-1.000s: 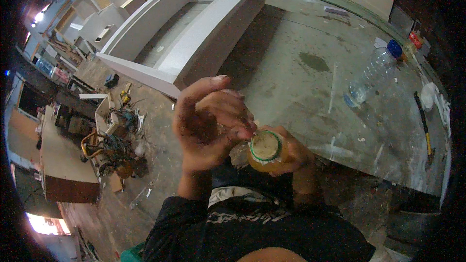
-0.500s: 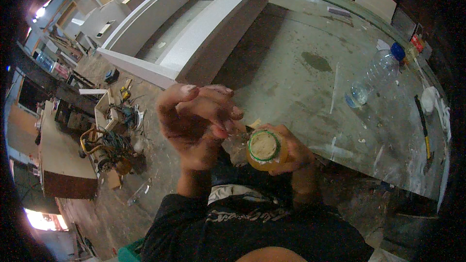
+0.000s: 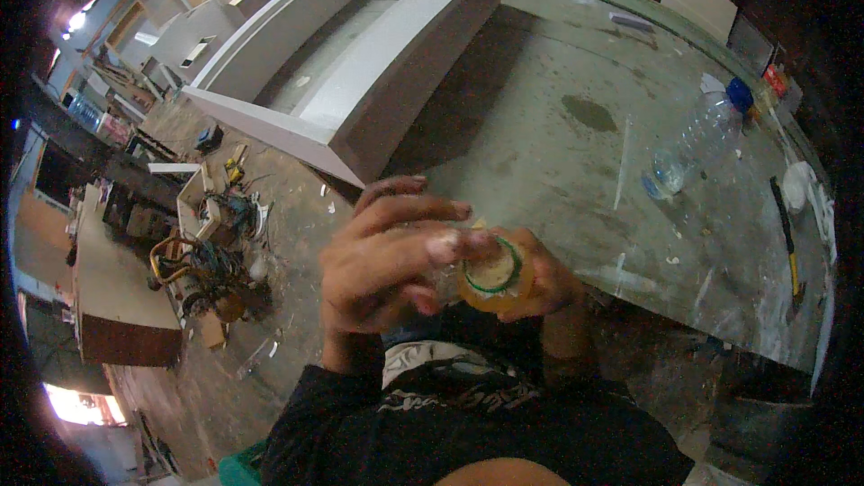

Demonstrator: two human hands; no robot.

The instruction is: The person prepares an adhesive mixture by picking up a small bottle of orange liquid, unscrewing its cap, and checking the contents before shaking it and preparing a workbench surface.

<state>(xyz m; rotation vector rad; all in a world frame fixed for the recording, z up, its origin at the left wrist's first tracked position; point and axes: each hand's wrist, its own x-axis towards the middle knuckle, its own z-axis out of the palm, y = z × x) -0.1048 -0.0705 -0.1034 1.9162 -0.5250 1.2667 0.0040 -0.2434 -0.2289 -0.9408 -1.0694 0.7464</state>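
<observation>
- R hand (image 3: 547, 279): fingers wrapped around the R side of an amber jar (image 3: 489, 302), pressed to its wall; jar is upright or nearly so, top facing up.
- Jar's green rim (image 3: 520, 272) sits just R of the L fingertips; pale surface inside it, can't tell if lid or contents.
- L hand (image 3: 382, 256): fingers loosely bent & a bit spread, index reaching over the jar's top, thumb lower & apart from it; can't tell if the index tip touches the rim.
- Dark shirt (image 3: 531, 423) w/ pale print, below both hands' fingers, twd the wearer.
- Grey-green tabletop (image 3: 504, 180), stained, just beyond the fingers, running off to the R.
- White frame (image 3: 382, 67), box-like, on the table, beyond & a little L of the L fingers.
- Clear bottle (image 3: 693, 148) w/ blue cap, tilted in view, well R of the R fingers & farther out.
- Black-and-yellow tool (image 3: 787, 234), long & thin, farther R of the R fingers, near table's R edge.
- Machine w/ yellow tube handle (image 3: 171, 259), on the floor, well L of the L fingers.
- Wood-coloured bench (image 3: 121, 288), farther L again.
- Pale board (image 3: 697, 0), far beyond the R fingers, upper R.
</observation>
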